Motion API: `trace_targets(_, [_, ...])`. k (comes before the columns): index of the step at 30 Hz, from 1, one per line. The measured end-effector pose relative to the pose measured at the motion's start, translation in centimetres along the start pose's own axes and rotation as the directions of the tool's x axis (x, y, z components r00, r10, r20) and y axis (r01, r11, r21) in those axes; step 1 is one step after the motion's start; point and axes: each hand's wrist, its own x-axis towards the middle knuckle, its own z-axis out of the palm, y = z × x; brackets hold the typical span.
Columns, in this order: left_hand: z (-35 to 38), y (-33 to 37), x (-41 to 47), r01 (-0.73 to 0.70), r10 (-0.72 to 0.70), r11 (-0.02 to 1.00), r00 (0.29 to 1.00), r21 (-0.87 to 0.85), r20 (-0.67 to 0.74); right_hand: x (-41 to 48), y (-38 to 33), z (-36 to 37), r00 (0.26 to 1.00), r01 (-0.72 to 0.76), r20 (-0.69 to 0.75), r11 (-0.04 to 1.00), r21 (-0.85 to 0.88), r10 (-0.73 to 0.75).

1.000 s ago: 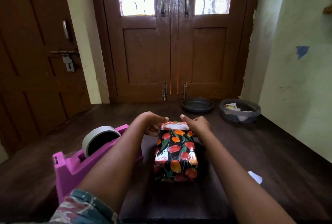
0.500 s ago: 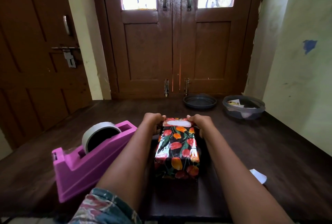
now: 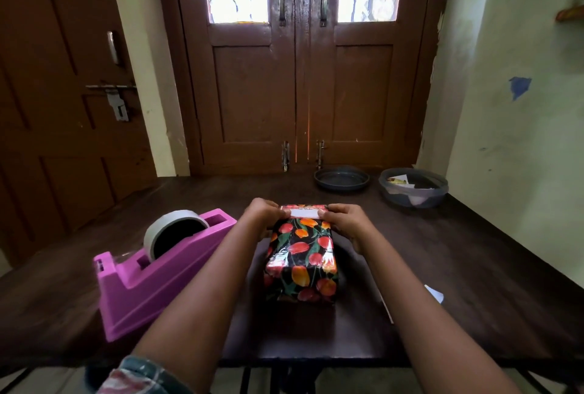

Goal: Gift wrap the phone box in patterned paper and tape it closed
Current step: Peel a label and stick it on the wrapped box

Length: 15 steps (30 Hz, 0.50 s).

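Note:
The phone box (image 3: pixel 301 254), wrapped in black paper printed with red and orange tulips, lies on the dark wooden table (image 3: pixel 458 267) with its long side running away from me. A white strip shows across its far top edge. My left hand (image 3: pixel 264 213) grips the far left corner of the box and my right hand (image 3: pixel 344 223) grips the far right corner, thumbs on the white strip. To the left of my left forearm stands a pink tape dispenser (image 3: pixel 158 270) with a roll of tape.
A dark round dish (image 3: pixel 341 178) and a round tub (image 3: pixel 414 188) with paper scraps sit at the table's far right, by the wall. A white paper scrap (image 3: pixel 434 294) lies right of my right forearm. Brown double doors stand behind the table.
My view has tilted and moved closer. Both hands have settled tighter onto the far corners of the box, with the thumbs now on the white strip. The box has stayed in place.

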Motion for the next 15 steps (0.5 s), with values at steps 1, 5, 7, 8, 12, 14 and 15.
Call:
trace_targets(1, [0.1, -0.2, -0.2, 0.016, -0.015, 0.997, 1.0, -0.079, 0.012, 0.0, 0.2, 0.2, 0.999, 0.034, -0.011, 0.999, -0.035, -0.035])
trace_targets(5, [0.6, -0.9, -0.3, 0.036, -0.044, 0.973, 0.999, -0.227, -0.03, 0.3, 0.9, 0.5, 0.985, 0.142, -0.07, 0.973, -0.185, -0.157])
trace_targets(7, [0.9, -1.0, 0.0, 0.012, -0.03, 0.977, 0.996, -0.213, -0.086, 0.5, 1.0, 0.6, 0.979, 0.148, -0.096, 0.949, -0.279, -0.181])
trace_targets(8, [1.0, -1.0, 0.0, -0.003, -0.018, 0.982, 0.994, -0.186, -0.112, 0.6, 1.0, 0.6, 0.979, 0.137, -0.104, 0.944, -0.3, -0.175])
trace_targets(12, [0.6, -1.1, -1.1, -0.092, 0.094, 0.996, 0.978, 0.021, -0.187, 0.8, 1.4, 0.6, 0.982, 0.094, -0.141, 0.969, -0.23, -0.129])
trace_targets(14, [0.5, -1.2, -2.3, -0.148, 0.176, 0.978, 0.965, 0.148, -0.193, 0.6, 1.7, 0.4, 0.992, 0.056, -0.108, 0.994, -0.097, -0.067])
trace_targets(15, [0.4, -1.3, -2.7, -0.169, 0.206, 0.965, 0.961, 0.201, -0.183, 0.7, 1.8, 0.4, 0.994, 0.05, -0.092, 0.997, -0.063, -0.056])
